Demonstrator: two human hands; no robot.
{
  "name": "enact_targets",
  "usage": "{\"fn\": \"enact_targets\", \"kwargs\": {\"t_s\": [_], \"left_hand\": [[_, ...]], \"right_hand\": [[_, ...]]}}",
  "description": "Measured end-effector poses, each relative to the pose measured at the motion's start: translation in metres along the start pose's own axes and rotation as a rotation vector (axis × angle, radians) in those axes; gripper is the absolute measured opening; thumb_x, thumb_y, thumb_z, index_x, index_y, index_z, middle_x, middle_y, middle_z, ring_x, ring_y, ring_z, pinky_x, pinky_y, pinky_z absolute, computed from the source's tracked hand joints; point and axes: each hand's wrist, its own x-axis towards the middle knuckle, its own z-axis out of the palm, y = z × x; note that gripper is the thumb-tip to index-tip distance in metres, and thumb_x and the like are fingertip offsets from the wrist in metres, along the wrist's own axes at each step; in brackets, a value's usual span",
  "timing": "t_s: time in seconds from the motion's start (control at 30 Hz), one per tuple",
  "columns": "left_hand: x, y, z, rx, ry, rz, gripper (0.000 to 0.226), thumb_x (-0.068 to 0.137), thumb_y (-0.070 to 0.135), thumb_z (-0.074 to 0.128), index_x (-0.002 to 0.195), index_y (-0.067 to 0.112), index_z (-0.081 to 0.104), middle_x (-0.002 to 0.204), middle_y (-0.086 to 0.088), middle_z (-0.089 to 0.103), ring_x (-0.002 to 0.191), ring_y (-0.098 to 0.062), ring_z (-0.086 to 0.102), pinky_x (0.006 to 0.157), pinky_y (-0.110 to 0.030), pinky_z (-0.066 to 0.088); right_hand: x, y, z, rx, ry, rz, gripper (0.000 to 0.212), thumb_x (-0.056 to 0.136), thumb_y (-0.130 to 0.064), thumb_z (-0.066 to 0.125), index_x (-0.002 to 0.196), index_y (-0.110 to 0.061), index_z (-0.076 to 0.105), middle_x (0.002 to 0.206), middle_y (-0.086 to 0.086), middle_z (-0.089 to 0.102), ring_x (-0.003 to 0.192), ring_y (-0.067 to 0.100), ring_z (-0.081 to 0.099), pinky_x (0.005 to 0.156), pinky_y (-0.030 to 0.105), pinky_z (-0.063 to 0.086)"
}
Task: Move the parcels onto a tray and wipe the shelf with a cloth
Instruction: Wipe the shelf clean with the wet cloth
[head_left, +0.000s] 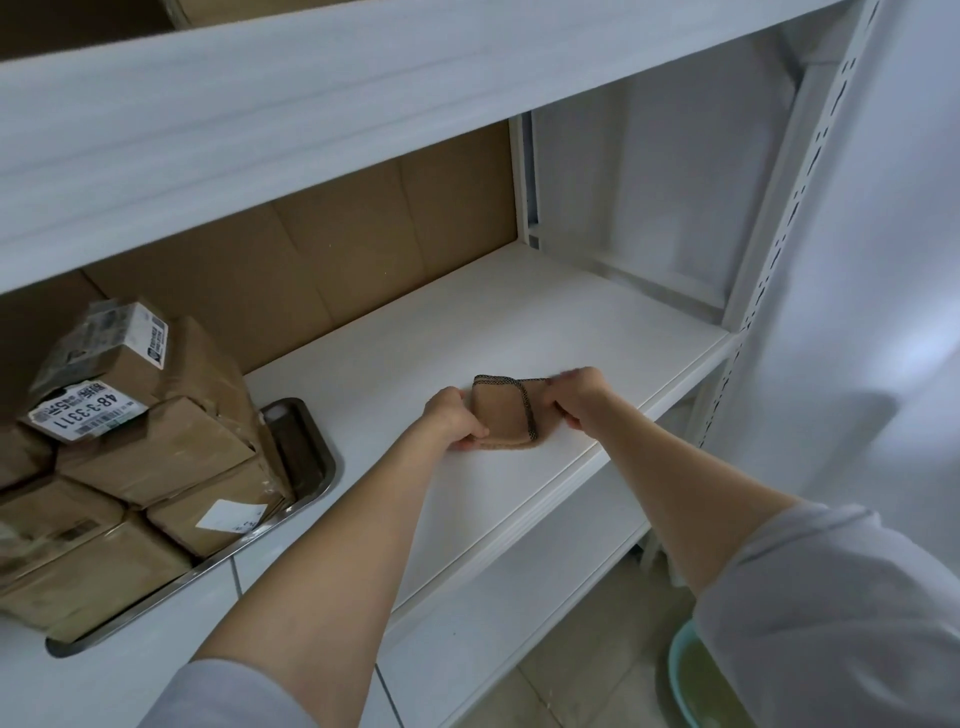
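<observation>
- Two hands are at the folded cloth (506, 415), one on each side of it.
- Left hand (454, 418): fingers curled round the cloth's left edge, thumb on top, pinching the fabric.
- Right hand (579, 397): fingers curled over the cloth's right edge, gripping it; the fingertips are hidden under the knuckles.
- Cloth: brown, with a dark stitched border, folded into a small square. Its lower edge touches the white shelf (467, 322), near the front lip and roughly midway along the visible board.
- Parcels (156, 452): brown cardboard boxes wrapped in clear tape, stacked in layers on the tray (304, 452). One top box carries a white label reading 48-3-3311.
- Tray: shiny metal with rounded corners, lying on the white surface to the left of the cloth, well apart from both hands.
- Cardboard sheet (311, 234): stands upright along the back of the shelf, behind the parcels.
- Upper shelf board (311, 104): white, running across the top of the view.
- Perforated upright (810, 182): white, at the shelf's right end.
- Basin (685, 670): pale green, on the tiled floor at lower right, partly hidden by a grey sleeve.
</observation>
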Motion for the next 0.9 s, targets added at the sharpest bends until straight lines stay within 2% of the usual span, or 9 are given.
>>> {"fn": "enact_targets", "kwargs": {"t_s": [0.1,0.2,0.3,0.37,0.47,0.53,0.6,0.77,0.9], "left_hand": [[0.000,-0.001,-0.006,-0.152,-0.040,-0.040,0.014,0.087,-0.004,0.056,0.097,0.004,0.051,0.102,-0.015,0.056,0.070,-0.017,0.059,0.052,-0.024,0.051],[-0.002,-0.003,-0.011,-0.198,-0.028,-0.056,0.014,0.092,0.006,0.048,0.081,0.007,0.056,0.076,-0.008,0.060,0.061,-0.015,0.056,0.055,-0.025,0.052],[0.002,-0.006,-0.012,-0.244,-0.034,-0.068,0.014,0.093,0.015,0.053,0.093,0.004,0.062,0.077,-0.007,0.063,0.068,-0.017,0.060,0.070,-0.029,0.053],[0.003,-0.007,-0.009,-0.293,-0.056,-0.061,0.020,0.093,0.016,0.059,0.107,0.002,0.061,0.080,-0.006,0.064,0.071,-0.017,0.062,0.072,-0.031,0.054],[0.002,-0.007,-0.002,-0.377,-0.086,-0.027,0.026,0.086,0.004,0.066,0.111,0.001,0.060,0.081,-0.006,0.064,0.074,-0.018,0.063,0.074,-0.031,0.055],[0.001,-0.006,0.002,-0.433,-0.109,-0.020,0.030,0.084,-0.005,0.064,0.113,0.001,0.060,0.082,-0.007,0.064,0.074,-0.018,0.062,0.080,-0.036,0.055],[0.001,-0.006,0.003,-0.455,-0.125,-0.015,0.029,0.084,-0.011,0.060,0.110,0.001,0.060,0.082,-0.008,0.064,0.074,-0.019,0.063,0.082,-0.037,0.055],[-0.013,0.000,-0.011,-0.500,-0.239,0.063,0.032,0.085,-0.011,0.058,0.112,0.003,0.060,0.089,-0.010,0.066,0.079,-0.020,0.066,0.079,-0.031,0.058],[-0.028,0.000,-0.025,-0.527,-0.249,0.053,0.039,0.088,-0.012,0.052,0.119,0.012,0.056,0.093,-0.012,0.066,0.081,-0.020,0.068,0.072,-0.026,0.059]], "right_hand": [[-0.014,-0.015,0.013,0.052,-0.285,-0.068,0.027,0.085,-0.004,0.061,0.106,-0.019,0.069,0.094,-0.002,0.061,0.093,0.015,0.055,0.064,0.021,0.042],[-0.009,-0.017,0.021,-0.025,-0.210,-0.074,0.017,0.088,-0.006,0.058,0.096,-0.015,0.071,0.092,0.000,0.064,0.088,0.016,0.059,0.066,0.024,0.044],[-0.001,-0.011,0.022,-0.182,-0.034,-0.032,0.024,0.089,-0.009,0.055,0.107,0.003,0.066,0.090,0.013,0.063,0.071,0.022,0.060,0.060,0.027,0.052],[-0.004,-0.009,0.023,-0.230,-0.055,-0.001,0.025,0.089,-0.008,0.052,0.105,0.006,0.064,0.086,0.014,0.063,0.071,0.024,0.062,0.075,0.034,0.057],[-0.017,-0.013,0.029,-0.286,-0.191,0.021,0.035,0.089,0.000,0.050,0.122,0.008,0.058,0.090,0.010,0.054,0.077,0.019,0.052,0.102,0.039,0.047],[-0.022,-0.015,0.032,-0.272,-0.253,0.011,0.024,0.088,0.003,0.051,0.109,0.004,0.065,0.087,0.008,0.053,0.077,0.017,0.049,0.106,0.038,0.042],[-0.021,-0.015,0.032,-0.215,-0.260,0.000,0.015,0.093,-0.007,0.050,0.091,-0.003,0.064,0.084,0.009,0.059,0.077,0.018,0.055,0.100,0.035,0.047],[-0.022,-0.012,0.032,-0.061,-0.327,-0.013,0.041,0.091,-0.046,0.058,0.104,-0.007,0.064,0.100,0.011,0.068,0.075,0.018,0.066,0.069,0.027,0.057],[-0.027,-0.013,0.043,-0.015,-0.334,-0.026,0.031,0.091,-0.035,0.063,0.101,-0.005,0.061,0.083,0.007,0.065,0.063,0.013,0.063,0.045,0.018,0.050]]}}
